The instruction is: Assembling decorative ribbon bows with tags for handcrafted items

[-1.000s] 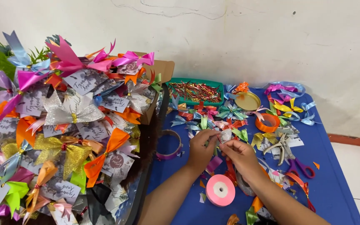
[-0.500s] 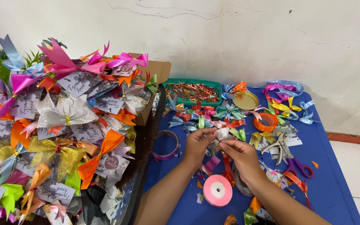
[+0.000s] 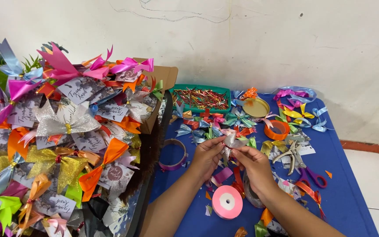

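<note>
Two hands meet over a blue table (image 3: 352, 193): left hand (image 3: 207, 157) & right hand (image 3: 254, 163) each pinch an end of a small silver ribbon bow (image 3: 230, 139), lifted clear of the clutter w/ fingertips closed on it, apparently for shaping. Pink ribbon roll (image 3: 227, 202) lies just below; pliers (image 3: 291, 153) to the right.

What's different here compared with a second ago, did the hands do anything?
Very little. Both the left hand and the right hand keep pinching the small silver ribbon piece between them; they sit slightly higher in the picture, mostly because the camera tilted. Nothing was picked up or let go. The pink ribbon roll, the scissors and the green tray lie where they were.
</note>
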